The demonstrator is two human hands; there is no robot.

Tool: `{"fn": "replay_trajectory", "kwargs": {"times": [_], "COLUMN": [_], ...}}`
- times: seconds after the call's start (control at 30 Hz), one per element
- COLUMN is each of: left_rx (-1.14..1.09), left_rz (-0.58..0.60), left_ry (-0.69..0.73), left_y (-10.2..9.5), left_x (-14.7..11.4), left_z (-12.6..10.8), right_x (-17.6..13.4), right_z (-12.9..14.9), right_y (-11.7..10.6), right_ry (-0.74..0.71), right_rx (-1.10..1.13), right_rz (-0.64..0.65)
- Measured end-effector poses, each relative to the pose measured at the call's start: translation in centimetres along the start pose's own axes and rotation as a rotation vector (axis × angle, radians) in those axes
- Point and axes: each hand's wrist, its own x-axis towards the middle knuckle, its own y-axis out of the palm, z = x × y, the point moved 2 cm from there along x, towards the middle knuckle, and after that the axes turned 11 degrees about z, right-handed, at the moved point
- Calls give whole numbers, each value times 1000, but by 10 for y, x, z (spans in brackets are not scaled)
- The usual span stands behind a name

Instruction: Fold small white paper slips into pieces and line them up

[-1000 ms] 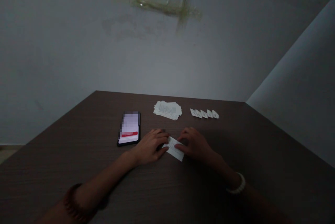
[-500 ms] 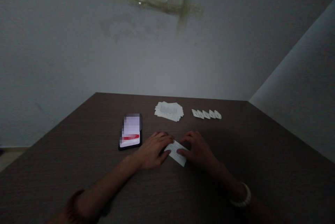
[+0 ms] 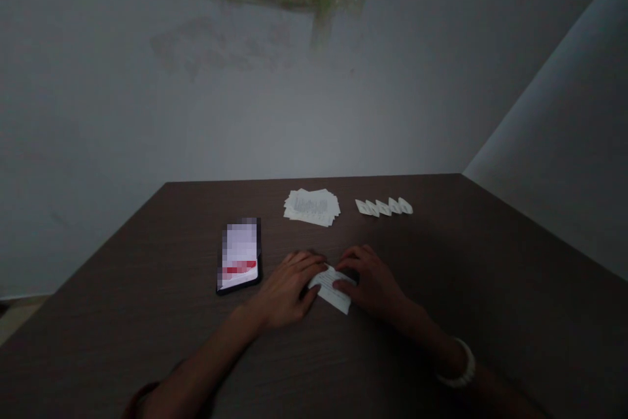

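Note:
A small slip of printed paper (image 3: 333, 287) lies on the table between my two hands, its near corner pointing towards me. On its left end, my left hand (image 3: 293, 287) holds it with the thumb at the near edge and the fingers at the far edge. My right hand (image 3: 375, 280) has its thumb on the right part of the slip, with the bent index finger at the upper edge. Part of the paper is hidden under the fingers.
A phone (image 3: 240, 252) with a lit, partly blurred screen lies left of my hands. Beyond them is a loose pile of printed paper slips (image 3: 311, 206), and to its right a row of several small folded papers (image 3: 383, 207). A wall (image 3: 314, 112) borders the brown table (image 3: 147, 268).
My head view has tilted and shifted slightly, so everything sits a little differently. Both hands stay on the slip, with only small finger movement.

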Motion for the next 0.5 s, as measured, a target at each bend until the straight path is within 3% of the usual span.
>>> {"fn": "replay_trajectory", "kwargs": {"times": [0.5], "left_rx": [-8], "left_rz": [-8], "left_ry": [3], "left_y": [1], "left_x": [1], "left_z": [3], "right_x": [-2], "right_z": [-4], "right_y": [3], "right_ry": [-36], "right_rx": [55], "right_rz": [-30]}}
